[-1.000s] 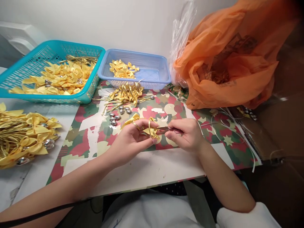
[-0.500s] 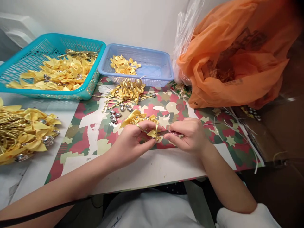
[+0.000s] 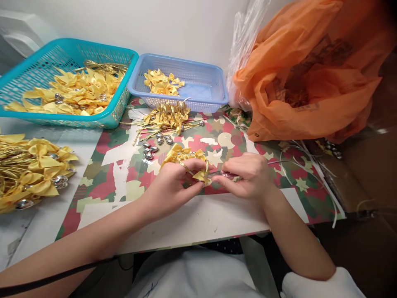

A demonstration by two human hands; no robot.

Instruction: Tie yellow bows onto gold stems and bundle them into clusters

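Near the middle of the patterned sheet, my left hand (image 3: 173,184) pinches a yellow ribbon bow with gold wire (image 3: 200,175) between thumb and fingers. Just to its right, my right hand (image 3: 248,176) is closed around a slim metal tool (image 3: 227,174), whose tip meets the wire at my left fingertips. More yellow bows (image 3: 176,154) lie behind my left hand, partly hidden by it. Several silver beads (image 3: 150,151) rest on the sheet farther left. Beyond them is a pile of wired yellow bows (image 3: 172,120).
A teal basket (image 3: 108,120) of bows stands at the back left, beside a blue basket (image 3: 214,103) with some bows. A large bunch of bows (image 3: 40,165) lies at the left. An orange bag (image 3: 310,120) fills the back right, with white strips (image 3: 291,161) before it.
The whole view has shifted slightly. My hands stay together at the bow, with the tool still at the wire; my right hand has turned very slightly.
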